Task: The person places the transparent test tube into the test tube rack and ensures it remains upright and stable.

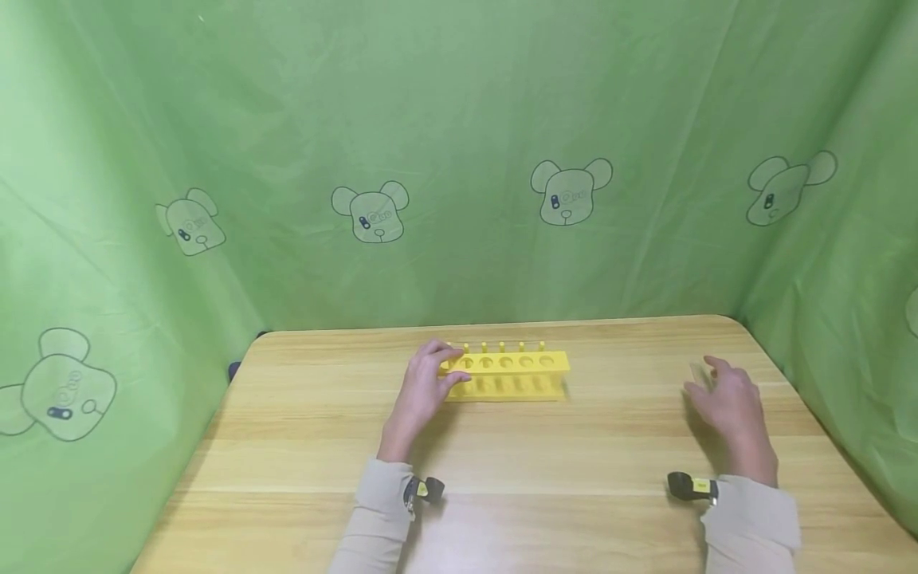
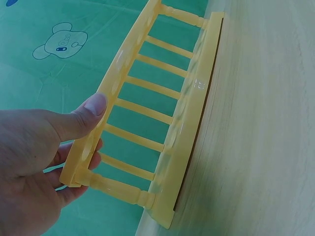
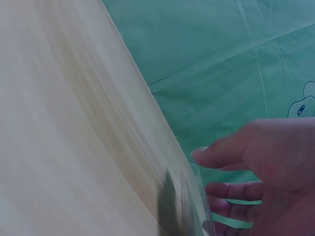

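Note:
A yellow test tube rack [image 1: 512,375] stands on the wooden table [image 1: 545,454], a little beyond its middle. My left hand [image 1: 425,383] grips the rack's left end. In the left wrist view my thumb presses on the top plate of the rack [image 2: 147,108] and the fingers of the left hand [image 2: 39,147] curl behind it. No tubes show in the rack. My right hand [image 1: 724,395] hovers over the right part of the table with fingers loosely extended, next to a clear glass tube [image 1: 697,371]. In the right wrist view the tube [image 3: 194,206] lies just left of the right hand [image 3: 266,172]; contact is unclear.
A green curtain with bear prints [image 1: 566,191] encloses the table at the back and on both sides. The table's right edge runs close to my right hand. Bare wood stretches between the hands and toward the near edge.

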`<state>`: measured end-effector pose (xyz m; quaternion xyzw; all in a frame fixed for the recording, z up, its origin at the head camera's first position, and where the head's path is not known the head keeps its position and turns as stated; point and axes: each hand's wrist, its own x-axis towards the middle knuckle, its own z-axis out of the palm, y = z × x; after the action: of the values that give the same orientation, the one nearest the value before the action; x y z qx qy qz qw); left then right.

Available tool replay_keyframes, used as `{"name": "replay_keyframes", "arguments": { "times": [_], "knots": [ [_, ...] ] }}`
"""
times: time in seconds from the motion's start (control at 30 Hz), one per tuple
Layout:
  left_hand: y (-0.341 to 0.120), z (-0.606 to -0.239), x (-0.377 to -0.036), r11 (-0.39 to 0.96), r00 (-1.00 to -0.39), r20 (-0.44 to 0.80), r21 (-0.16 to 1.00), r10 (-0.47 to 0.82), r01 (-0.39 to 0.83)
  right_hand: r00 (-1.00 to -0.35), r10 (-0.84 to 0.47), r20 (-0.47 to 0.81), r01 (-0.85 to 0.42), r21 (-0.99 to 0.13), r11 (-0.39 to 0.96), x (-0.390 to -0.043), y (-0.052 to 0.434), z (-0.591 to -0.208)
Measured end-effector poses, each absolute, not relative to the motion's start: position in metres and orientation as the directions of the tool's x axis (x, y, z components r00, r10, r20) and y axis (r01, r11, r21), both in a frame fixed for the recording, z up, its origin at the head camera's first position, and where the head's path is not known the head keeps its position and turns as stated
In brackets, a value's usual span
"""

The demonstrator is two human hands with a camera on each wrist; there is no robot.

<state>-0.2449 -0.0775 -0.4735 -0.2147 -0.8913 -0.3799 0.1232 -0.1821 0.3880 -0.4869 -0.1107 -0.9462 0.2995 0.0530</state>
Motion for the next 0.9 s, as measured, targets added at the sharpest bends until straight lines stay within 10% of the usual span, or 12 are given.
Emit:
{"name": "replay_keyframes", "arguments": {
  "times": [0.9],
  "knots": [
    [-0.0783,-0.4735,-0.2488,0.628,-0.875,0.383,0.613,0.296,0.480,-0.965,0.261,-0.037,0.239,-0.544,0.804,-0.1762,0.3932,-0.4873]
  ]
}}
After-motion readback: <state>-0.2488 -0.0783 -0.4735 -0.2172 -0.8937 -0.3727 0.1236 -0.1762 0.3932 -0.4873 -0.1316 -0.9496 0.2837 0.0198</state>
